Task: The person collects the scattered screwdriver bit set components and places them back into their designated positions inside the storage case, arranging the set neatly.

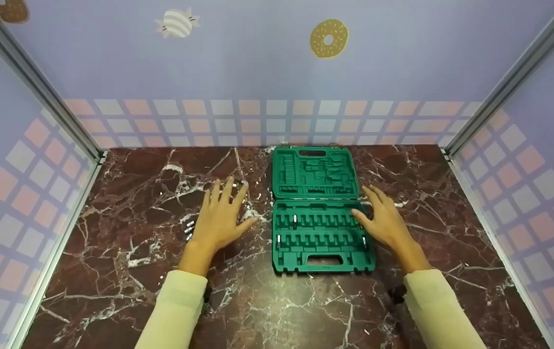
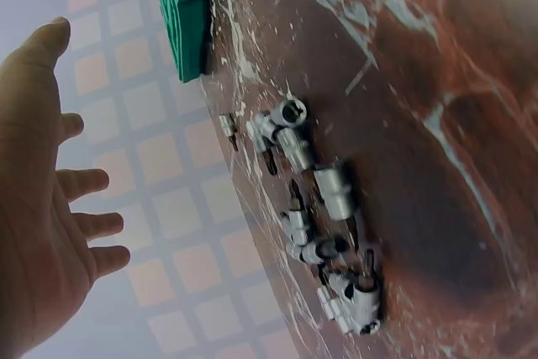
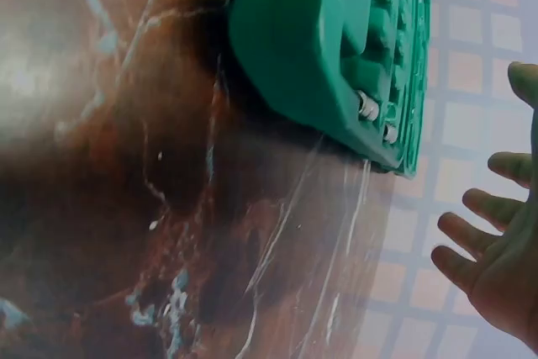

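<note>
A green plastic tool case [image 1: 324, 261] lies open flat on the marble-patterned table, its lid half toward the back wall. A few metal bits with socket ends, such as one silver bit [image 1: 295, 222], sit in its slotted rows. My left hand [image 1: 219, 220], fingers spread and straight, hovers left of the case. Under and beside it lie several loose bit sockets [image 2: 336, 192], partly hidden by the hand in the head view. Fingers extended, my right hand [image 1: 386, 220] is over the case's right edge and holds nothing. Its thumb covers part of the upper row.
Checkered panel walls [image 1: 252, 116] enclose the table [image 1: 126, 291] at the back and both sides. Metal corner posts [image 1: 71, 121] stand where the panels meet. The case's lid [image 1: 316, 177] reaches close to the back wall.
</note>
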The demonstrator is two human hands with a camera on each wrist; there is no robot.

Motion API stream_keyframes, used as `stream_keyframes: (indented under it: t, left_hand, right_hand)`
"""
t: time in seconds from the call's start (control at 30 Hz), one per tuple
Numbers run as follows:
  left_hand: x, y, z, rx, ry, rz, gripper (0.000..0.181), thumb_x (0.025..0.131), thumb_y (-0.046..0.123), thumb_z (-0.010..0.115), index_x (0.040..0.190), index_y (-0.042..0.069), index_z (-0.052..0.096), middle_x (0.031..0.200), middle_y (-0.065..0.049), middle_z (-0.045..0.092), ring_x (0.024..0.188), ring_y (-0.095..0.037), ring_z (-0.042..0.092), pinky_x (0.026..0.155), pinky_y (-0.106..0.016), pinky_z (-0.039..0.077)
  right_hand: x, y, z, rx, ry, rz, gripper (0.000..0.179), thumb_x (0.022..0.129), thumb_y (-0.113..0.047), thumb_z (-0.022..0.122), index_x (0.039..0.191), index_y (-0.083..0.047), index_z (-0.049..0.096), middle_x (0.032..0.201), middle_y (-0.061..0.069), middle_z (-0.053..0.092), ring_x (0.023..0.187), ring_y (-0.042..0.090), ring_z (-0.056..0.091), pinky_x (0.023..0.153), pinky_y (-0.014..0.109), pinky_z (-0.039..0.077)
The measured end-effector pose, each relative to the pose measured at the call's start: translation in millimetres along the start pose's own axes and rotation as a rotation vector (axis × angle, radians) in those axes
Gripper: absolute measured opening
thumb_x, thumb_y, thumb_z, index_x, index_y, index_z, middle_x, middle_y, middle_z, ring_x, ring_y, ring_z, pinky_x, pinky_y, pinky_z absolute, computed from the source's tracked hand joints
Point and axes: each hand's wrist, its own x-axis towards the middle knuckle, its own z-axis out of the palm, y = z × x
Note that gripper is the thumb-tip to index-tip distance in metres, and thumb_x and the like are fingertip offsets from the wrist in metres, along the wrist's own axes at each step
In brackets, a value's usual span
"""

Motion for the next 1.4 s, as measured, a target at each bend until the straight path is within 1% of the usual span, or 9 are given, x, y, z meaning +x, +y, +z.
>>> stream_keyframes:
  t: [0.17,0.27,0.33,0.53,0.6,0.83,1.03,1.27,1.4]
  left_hand:
    - [-3.2,-8.7,-1.2,-0.004,-0.008,0.015,0.089,0.097,0.074,0.044,0.166,0.024,0.02,0.17,-0.022,0.018,0.155,-0.05,0.017,0.125,-0.063,0.015]
    - [-6.2,-14.0,-1.0,-0.016,-0.009,0.016,0.089,0.097,0.073,0.046,0.166,0.022,0.021,0.17,-0.022,0.02,0.155,-0.05,0.019,0.125,-0.063,0.017]
    - [-8.3,-17.9,-0.2,-0.022,-0.01,0.011,0.089,0.097,0.073,0.045,0.166,0.021,0.022,0.17,-0.022,0.02,0.155,-0.049,0.021,0.125,-0.063,0.017]
    - [-12.6,-29.7,1.2,-0.078,-0.004,-0.013,0.087,0.098,0.065,0.054,0.166,0.021,0.022,0.168,-0.023,0.025,0.152,-0.051,0.026,0.124,-0.063,0.021]
    - [-14.0,-33.5,1.2,-0.091,-0.009,-0.021,0.087,0.098,0.065,0.054,0.166,0.021,0.022,0.168,-0.023,0.025,0.151,-0.052,0.026,0.124,-0.064,0.021]
    - [-21.6,-46.5,2.1,-0.133,0.007,-0.049,0.088,0.097,0.062,0.059,0.165,0.017,0.025,0.166,-0.025,0.028,0.151,-0.052,0.027,0.123,-0.065,0.023]
    - [-28.2,-56.8,1.2,-0.187,0.004,-0.087,0.088,0.098,0.064,0.055,0.165,0.016,0.025,0.165,-0.026,0.028,0.15,-0.05,0.028,0.12,-0.067,0.027]
    - [-36.9,-67.9,1.2,-0.259,-0.003,-0.129,0.087,0.099,0.063,0.055,0.167,0.021,0.019,0.167,-0.023,0.025,0.151,-0.047,0.028,0.119,-0.068,0.028]
    - [-43.6,-73.2,4.1,-0.283,0.014,-0.147,0.084,0.1,0.058,0.057,0.166,0.022,0.02,0.166,-0.023,0.028,0.15,-0.047,0.03,0.117,-0.069,0.031]
  right_hand:
    - [2.1,6.6,1.0,0.081,-0.031,0.01,0.078,0.103,-0.052,0.056,0.162,-0.01,0.031,0.166,0.023,0.029,0.149,0.052,0.029,0.115,0.075,0.027]
    - [3.5,11.0,2.4,0.114,-0.031,0.0,0.076,0.103,-0.05,0.057,0.161,-0.006,0.033,0.163,0.026,0.033,0.147,0.051,0.034,0.114,0.074,0.029]
    - [4.3,13.6,3.6,0.13,-0.027,0.0,0.074,0.103,-0.048,0.058,0.159,-0.004,0.035,0.16,0.027,0.036,0.144,0.052,0.038,0.113,0.074,0.031]
    - [8.2,18.5,6.3,0.197,-0.032,0.03,0.069,0.104,-0.041,0.061,0.156,-0.001,0.041,0.151,0.029,0.046,0.128,0.049,0.055,0.104,0.066,0.046]
    - [10.1,19.2,7.0,0.225,-0.035,0.042,0.065,0.104,-0.037,0.062,0.154,0.001,0.043,0.147,0.029,0.05,0.123,0.047,0.06,0.101,0.063,0.049]
    - [15.7,22.9,9.5,0.29,-0.066,0.091,0.059,0.105,-0.032,0.061,0.151,0.003,0.047,0.144,0.03,0.055,0.126,0.047,0.059,0.103,0.061,0.05]
    - [18.9,26.9,12.8,0.298,-0.086,0.104,0.051,0.107,-0.028,0.058,0.147,0.004,0.051,0.14,0.029,0.058,0.128,0.047,0.059,0.103,0.06,0.051]
    - [20.2,30.5,18.5,0.318,-0.074,0.121,0.042,0.107,-0.018,0.058,0.143,0.003,0.057,0.135,0.027,0.064,0.109,0.039,0.067,0.088,0.05,0.057]
    - [19.4,33.2,22.6,0.323,-0.063,0.145,0.039,0.107,-0.015,0.056,0.142,0.003,0.058,0.138,0.028,0.062,0.116,0.041,0.065,0.095,0.054,0.054]
